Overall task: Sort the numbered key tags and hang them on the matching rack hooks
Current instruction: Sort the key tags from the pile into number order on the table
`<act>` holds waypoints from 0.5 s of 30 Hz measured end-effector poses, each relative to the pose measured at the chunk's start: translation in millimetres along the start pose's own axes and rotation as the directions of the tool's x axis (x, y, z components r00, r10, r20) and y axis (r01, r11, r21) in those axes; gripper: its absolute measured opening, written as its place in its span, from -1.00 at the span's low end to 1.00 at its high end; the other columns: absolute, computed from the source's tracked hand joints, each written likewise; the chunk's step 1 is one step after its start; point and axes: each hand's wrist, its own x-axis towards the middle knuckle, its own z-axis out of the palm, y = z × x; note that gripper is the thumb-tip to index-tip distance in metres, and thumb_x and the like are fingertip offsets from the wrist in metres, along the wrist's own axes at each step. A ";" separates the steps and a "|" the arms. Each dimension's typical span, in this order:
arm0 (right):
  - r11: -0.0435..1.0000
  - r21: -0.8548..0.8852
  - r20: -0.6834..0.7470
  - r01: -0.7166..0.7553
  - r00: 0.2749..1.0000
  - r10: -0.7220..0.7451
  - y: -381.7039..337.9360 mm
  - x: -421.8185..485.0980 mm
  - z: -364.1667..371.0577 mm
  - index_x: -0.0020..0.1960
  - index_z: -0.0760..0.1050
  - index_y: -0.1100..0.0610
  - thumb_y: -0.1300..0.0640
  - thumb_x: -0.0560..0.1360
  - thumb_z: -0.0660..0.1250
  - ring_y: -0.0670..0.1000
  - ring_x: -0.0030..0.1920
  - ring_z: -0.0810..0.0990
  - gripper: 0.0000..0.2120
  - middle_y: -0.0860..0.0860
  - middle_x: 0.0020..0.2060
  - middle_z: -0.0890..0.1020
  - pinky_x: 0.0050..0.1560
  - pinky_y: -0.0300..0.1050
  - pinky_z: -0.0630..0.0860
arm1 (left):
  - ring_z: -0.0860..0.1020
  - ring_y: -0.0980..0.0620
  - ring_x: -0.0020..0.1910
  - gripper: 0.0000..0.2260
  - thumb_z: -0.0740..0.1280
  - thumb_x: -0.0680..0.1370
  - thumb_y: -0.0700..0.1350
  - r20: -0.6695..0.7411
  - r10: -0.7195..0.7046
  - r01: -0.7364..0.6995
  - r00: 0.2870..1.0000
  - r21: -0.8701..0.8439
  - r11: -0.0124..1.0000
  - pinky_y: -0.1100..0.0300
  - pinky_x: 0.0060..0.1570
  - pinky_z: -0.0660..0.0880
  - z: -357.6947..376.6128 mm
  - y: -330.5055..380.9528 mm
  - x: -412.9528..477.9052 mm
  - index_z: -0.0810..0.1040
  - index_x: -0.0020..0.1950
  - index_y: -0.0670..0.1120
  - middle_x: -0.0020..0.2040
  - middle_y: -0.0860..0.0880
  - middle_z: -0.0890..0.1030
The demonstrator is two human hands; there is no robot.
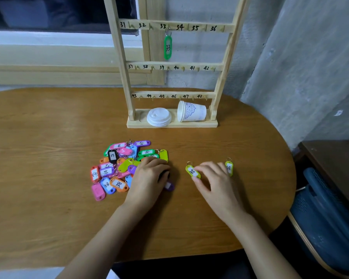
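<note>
My right hand (214, 178) lies low on the tabletop (48, 137), thumb and forefinger pinching a yellow-green tag marked 45 (192, 171). A second yellow-green tag, marked 48 (229, 168), lies just beside that hand's outer fingers. My left hand (149, 174) rests palm down on the right edge of the pile of coloured tags (117, 168), fingers curled over it. I cannot tell whether it grips anything. A purple tag (169, 186) pokes out from under that hand.

Beyond the pile, at the back of the tabletop, stands the wooden rack (127, 77). Its three rails are numbered 31 to 36, 37 to 42 and 43 to 48. One green tag marked 33 (167, 47) hangs under the number 33. On the rack's base are a stack of white lids (159, 117) and a paper cup (191, 111) lying on its side.
</note>
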 end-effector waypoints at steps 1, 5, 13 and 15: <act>0.998 -0.052 0.024 0.039 0.999 -0.038 -1.0 -3.3 -0.2 0.13 0.57 0.04 -0.05 0.51 0.25 -0.07 0.05 0.46 -0.72 -0.14 0.05 0.57 -0.03 -0.18 0.50 | 0.51 -0.09 0.09 -0.85 0.40 0.48 -0.21 0.002 0.004 -0.004 1.000 0.005 1.000 0.02 0.06 0.50 -0.1 0.1 -0.2 0.66 0.03 -0.13 0.05 -0.05 0.64; 0.987 -0.155 0.097 0.033 0.995 -0.018 -2.9 -12.7 3.7 0.30 0.49 0.01 -0.18 0.54 0.06 -0.06 0.15 0.43 -0.54 -0.17 0.20 0.51 0.11 -0.11 0.48 | 0.51 -0.08 0.06 -0.85 0.39 0.48 -0.24 -0.026 0.030 -0.029 0.999 0.026 0.999 0.03 0.02 0.52 2.3 6.6 -1.3 0.65 0.04 -0.14 0.04 -0.06 0.63; 0.923 -0.282 -0.179 -0.263 0.959 0.219 28.0 -35.2 -9.0 0.22 0.54 0.03 -0.07 0.50 0.29 0.07 0.15 0.47 -0.66 -0.08 0.19 0.55 0.02 0.06 0.47 | 0.48 -0.05 0.05 -0.76 0.28 0.56 -0.13 0.093 0.169 -0.170 0.981 0.003 0.985 0.09 0.01 0.50 29.4 48.8 -7.7 0.52 0.22 -0.10 0.15 -0.06 0.53; 0.914 -0.313 -0.148 -0.259 0.964 0.222 34.4 -39.6 -11.2 0.24 0.53 0.03 -0.10 0.49 0.27 0.06 0.15 0.46 -0.62 -0.10 0.20 0.55 0.00 0.05 0.47 | 0.46 -0.06 0.10 -0.69 0.28 0.55 -0.07 0.121 0.146 -0.153 0.982 0.058 0.986 0.06 0.06 0.50 35.5 52.5 -7.2 0.47 0.28 -0.08 0.23 -0.06 0.50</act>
